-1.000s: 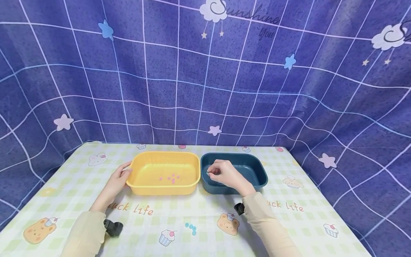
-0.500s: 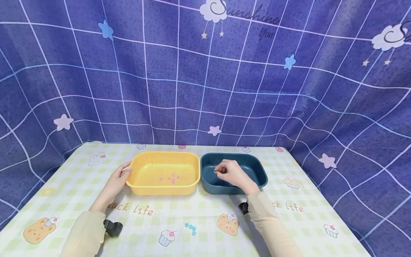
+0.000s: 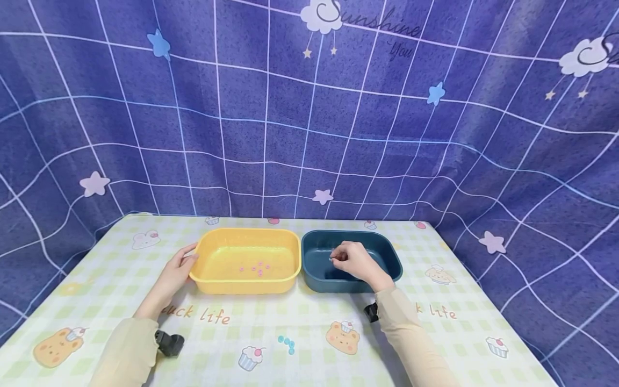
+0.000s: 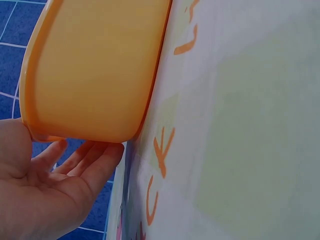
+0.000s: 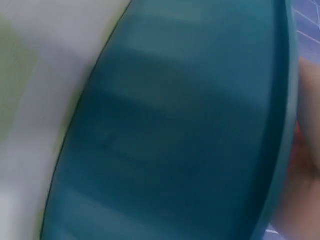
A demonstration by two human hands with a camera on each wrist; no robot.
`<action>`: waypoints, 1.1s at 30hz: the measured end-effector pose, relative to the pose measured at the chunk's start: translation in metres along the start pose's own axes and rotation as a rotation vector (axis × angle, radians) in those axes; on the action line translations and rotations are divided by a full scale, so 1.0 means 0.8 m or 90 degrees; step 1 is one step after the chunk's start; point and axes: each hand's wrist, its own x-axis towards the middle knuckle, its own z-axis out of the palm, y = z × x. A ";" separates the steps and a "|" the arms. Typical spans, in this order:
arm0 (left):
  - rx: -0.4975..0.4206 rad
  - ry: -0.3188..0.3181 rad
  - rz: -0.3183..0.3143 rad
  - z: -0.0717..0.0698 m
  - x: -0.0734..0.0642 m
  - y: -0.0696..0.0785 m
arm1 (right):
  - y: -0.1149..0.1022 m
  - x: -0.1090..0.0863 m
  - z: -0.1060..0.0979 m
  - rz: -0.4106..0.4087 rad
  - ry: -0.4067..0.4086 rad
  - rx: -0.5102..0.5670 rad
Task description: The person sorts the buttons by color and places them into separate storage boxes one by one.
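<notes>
My left hand (image 3: 173, 274) touches the left end of the yellow plastic bin (image 3: 245, 287), its fingers fairly straight against the end wall in the left wrist view. Several tiny pink beads (image 3: 260, 271) lie on that bin's floor. Over the dark teal bin (image 3: 353, 285), my right hand (image 3: 357, 262) has thumb and fingers together, pinching a tiny bluish bead (image 3: 331, 259) mostly covered by the fingertips. In the right wrist view the teal bin's wall fills the frame, and the fingertips are hidden behind its rim.
Several light-blue beads (image 3: 288, 343) lie in a small group on the checked tablecloth (image 3: 203, 355), near the front. Both bins stand side by side. A blue gridded curtain (image 3: 242, 134) hangs behind the table.
My right hand has moved a little to the right over the teal bin, with its fingertips still together. The left hand and the beads on the cloth have not moved.
</notes>
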 end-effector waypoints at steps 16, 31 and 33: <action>0.004 0.000 0.001 0.000 -0.001 0.000 | 0.017 -0.005 0.001 0.043 -0.019 0.001; 0.004 0.001 0.006 0.000 0.000 -0.002 | 0.019 -0.007 0.003 0.036 -0.004 -0.007; 0.005 0.001 0.007 0.000 0.001 -0.002 | 0.016 -0.007 0.002 0.031 0.001 -0.010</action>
